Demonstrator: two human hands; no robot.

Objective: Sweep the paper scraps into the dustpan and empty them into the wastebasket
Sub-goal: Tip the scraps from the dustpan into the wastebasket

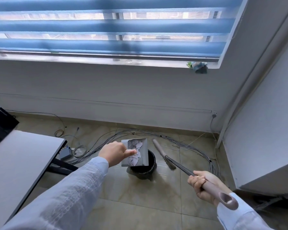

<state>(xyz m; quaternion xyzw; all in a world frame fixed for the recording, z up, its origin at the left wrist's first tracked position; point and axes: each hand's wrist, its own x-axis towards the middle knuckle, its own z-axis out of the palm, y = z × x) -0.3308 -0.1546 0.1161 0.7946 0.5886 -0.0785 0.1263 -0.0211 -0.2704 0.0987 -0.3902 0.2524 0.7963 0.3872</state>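
My left hand [113,153] grips the grey dustpan [145,150] and holds it tilted above the black wastebasket [150,168]. White paper scraps [137,153] lie inside the pan. The pan's lower edge hangs over the basket's rim, hiding much of the opening. My right hand [203,183] is closed around the pinkish handle of the broom [166,159], whose head hovers just right of the basket, near the floor.
A white desk [22,156] with a dark laptop stands at the left. Bundled grey cables [198,146] curve across the tiled floor behind the basket. A white cabinet [264,138] fills the right side. A wall and a window with blue blinds are ahead.
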